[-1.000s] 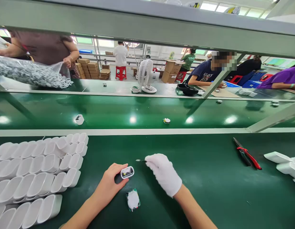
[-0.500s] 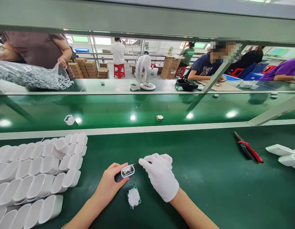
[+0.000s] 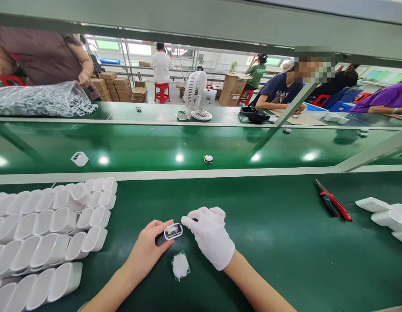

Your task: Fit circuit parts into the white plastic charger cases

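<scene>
My left hand (image 3: 148, 247) grips a small white oval housing (image 3: 173, 238) from its left side, thumb and fingers around it. The housing's open end faces me, and circuit parts show inside. My right hand (image 3: 209, 237), in a white glove, is closed in a pinch on a thin dark piece. That piece reaches the housing's upper right rim; its exact kind is too small to make out. On the green table just below the hands lies a green circuit board (image 3: 180, 265) with a white pad covering most of it.
Rows of white housings (image 3: 57, 251) fill the left side. Red-handled pliers (image 3: 334, 201) lie at right, near more white housings (image 3: 387, 216). Across the green belt (image 3: 148, 147) travel another housing (image 3: 80, 159) and a board (image 3: 207, 159). A fan (image 3: 197, 93) and several people are beyond.
My right hand has come closer to the housing, shortening the visible gap. The housing and board on the belt have shifted left. The person at far left has lowered the bag of grey parts.
</scene>
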Motion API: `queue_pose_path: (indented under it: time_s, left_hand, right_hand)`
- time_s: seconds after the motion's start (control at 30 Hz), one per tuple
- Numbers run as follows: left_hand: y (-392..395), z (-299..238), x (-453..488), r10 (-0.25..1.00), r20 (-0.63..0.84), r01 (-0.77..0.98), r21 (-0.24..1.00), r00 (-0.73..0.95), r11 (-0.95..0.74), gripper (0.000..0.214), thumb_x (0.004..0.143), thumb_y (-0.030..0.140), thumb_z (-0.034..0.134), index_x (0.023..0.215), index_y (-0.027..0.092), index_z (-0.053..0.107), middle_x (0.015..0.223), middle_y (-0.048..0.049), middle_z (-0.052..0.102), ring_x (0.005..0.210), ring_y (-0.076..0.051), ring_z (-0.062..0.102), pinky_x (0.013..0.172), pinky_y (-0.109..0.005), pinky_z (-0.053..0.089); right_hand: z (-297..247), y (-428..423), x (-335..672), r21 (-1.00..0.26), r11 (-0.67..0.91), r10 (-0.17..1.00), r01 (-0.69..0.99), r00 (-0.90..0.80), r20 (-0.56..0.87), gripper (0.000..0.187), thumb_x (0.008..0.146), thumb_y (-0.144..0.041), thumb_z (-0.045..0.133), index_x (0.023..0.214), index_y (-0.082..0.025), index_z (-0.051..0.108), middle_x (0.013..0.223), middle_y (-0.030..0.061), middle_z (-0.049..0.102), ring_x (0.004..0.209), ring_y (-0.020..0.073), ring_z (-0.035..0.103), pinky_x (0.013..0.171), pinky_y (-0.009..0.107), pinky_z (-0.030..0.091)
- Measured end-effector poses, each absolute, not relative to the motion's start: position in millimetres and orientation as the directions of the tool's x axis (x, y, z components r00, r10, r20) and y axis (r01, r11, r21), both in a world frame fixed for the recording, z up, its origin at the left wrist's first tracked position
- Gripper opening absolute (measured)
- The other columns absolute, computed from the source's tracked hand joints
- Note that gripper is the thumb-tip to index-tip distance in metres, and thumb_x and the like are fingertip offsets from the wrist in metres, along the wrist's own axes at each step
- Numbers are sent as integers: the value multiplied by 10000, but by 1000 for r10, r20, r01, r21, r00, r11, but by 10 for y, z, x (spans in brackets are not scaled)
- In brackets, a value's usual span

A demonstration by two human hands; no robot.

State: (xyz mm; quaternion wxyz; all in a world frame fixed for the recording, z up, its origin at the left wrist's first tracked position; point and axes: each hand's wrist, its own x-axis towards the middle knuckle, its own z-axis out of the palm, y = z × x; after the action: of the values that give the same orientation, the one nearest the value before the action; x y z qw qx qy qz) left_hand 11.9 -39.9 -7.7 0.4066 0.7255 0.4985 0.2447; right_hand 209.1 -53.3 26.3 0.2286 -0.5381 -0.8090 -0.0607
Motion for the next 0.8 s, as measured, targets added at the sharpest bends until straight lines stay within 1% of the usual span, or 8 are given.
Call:
queue_pose_path:
  time_s: [0.27,0.47,0.53,0.63,0.7,0.8]
  left_hand:
    - [-390,-115,109,925,-56,538,826,377,-169,321,800,255,584,1114,289,643,986,-8,661,887,-188,645,754,-309,544]
    - [-379,-104,100,915,-61,540,822,399,-181,303,807,265,576,1099,306,647,978,-1,657,889,-183,638,754,-302,534]
    - [-385,-92,98,912,-67,544,819,405,-181,308,811,272,569,1107,313,641,986,0,652,888,-182,632,742,-296,529]
    - [-405,-65,100,911,-103,576,801,400,-162,321,816,298,562,1129,324,630,961,3,643,824,-173,617,707,-294,519]
    - [-419,-50,106,915,-115,597,788,387,-153,325,819,316,559,1137,328,627,932,5,637,781,-168,601,693,-294,510]
    - [-429,-49,112,918,-104,602,782,382,-162,323,821,318,550,1134,323,633,907,1,628,765,-168,589,683,-288,501]
  right_hand:
    - [302,-543,2171,-230,391,853,891,-256,456,296,724,5,514,811,-251,633,765,-40,657,690,120,487,686,341,186]
    - [256,-555,2074,-189,350,873,918,-245,422,301,741,7,516,808,-257,645,771,-40,650,700,116,490,690,340,188]
    - [248,-547,2057,-168,365,877,916,-278,392,280,759,-16,531,825,-262,648,795,-36,654,712,118,495,686,340,188]
    - [255,-523,2078,-157,423,868,892,-349,354,263,761,-38,546,842,-268,643,829,-40,663,727,121,502,683,339,188]
    - [271,-511,2110,-167,439,858,883,-358,368,260,757,-40,547,840,-268,639,838,-46,667,729,121,505,688,341,189]
    - [297,-508,2128,-185,419,854,889,-316,413,268,766,-40,536,856,-272,636,844,-49,669,737,119,511,701,345,192]
